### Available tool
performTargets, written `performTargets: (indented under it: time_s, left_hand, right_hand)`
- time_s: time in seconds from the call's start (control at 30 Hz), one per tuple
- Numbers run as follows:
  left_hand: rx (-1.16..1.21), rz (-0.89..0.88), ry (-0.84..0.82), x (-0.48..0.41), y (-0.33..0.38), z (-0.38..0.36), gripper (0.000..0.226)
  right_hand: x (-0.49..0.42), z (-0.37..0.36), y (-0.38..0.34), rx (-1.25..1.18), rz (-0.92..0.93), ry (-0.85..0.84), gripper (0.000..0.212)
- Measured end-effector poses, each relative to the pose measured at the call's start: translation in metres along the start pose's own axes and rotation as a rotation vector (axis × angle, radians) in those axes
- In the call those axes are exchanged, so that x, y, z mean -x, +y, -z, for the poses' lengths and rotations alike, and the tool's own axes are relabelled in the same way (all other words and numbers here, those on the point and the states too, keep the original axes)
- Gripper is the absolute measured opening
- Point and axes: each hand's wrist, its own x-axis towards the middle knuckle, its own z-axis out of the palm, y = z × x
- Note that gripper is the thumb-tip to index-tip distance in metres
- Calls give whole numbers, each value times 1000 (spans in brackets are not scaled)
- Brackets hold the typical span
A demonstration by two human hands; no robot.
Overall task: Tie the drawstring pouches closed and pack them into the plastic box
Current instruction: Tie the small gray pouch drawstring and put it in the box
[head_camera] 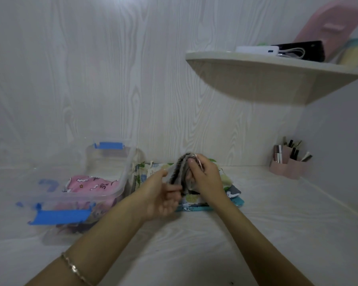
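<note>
One pouch packed, one in hand, a pile to go.
On my left the plastic box (124, 174) stands open with a pink pouch (91, 185) lying inside, so at least one looks done. In the middle my left hand (159, 197) pinches the side of the grey pouch (181, 172), and my right hand (205, 178) grips its gathered neck, the pale cord (197, 159) at my fingertips; I judge the knot unfinished. Under them, to the right, a pile of printed pouches (233, 191) waits; whether any are tied I cannot tell.

Pink organizer (288, 165), cluttered wall shelf (256, 79)
</note>
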Motion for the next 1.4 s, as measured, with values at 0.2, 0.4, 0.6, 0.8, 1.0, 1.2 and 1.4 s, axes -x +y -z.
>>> performTargets:
  time_s: [0.2, 0.4, 0.6, 0.8, 1.0, 1.2, 1.4]
  left_hand:
    - [535, -100, 16, 9, -1, -11, 33]
    - [597, -310, 227, 12, -2, -14, 14]
    - [506, -207, 198, 9, -5, -7, 27]
    - [245, -366, 280, 12, -7, -12, 19]
    - [-7, -831, 435, 27, -5, -19, 31]
    - [80, -924, 547, 34, 4, -11, 35]
    - [-8, -1023, 508, 45, 11, -9, 35]
  right_hand:
    - [5, 18, -15, -133, 11, -73, 35]
    - [12, 42, -17, -253, -108, -153, 33]
    - [25, 58, -10, -226, -203, -237, 44]
    - [30, 64, -4, -198, -338, -173, 51]
    - [21, 61, -4, -1105, -525, 36, 36]
    - [25, 72, 24, -1489, -676, 328, 20]
    - [30, 71, 50, -1244, -673, 240, 30]
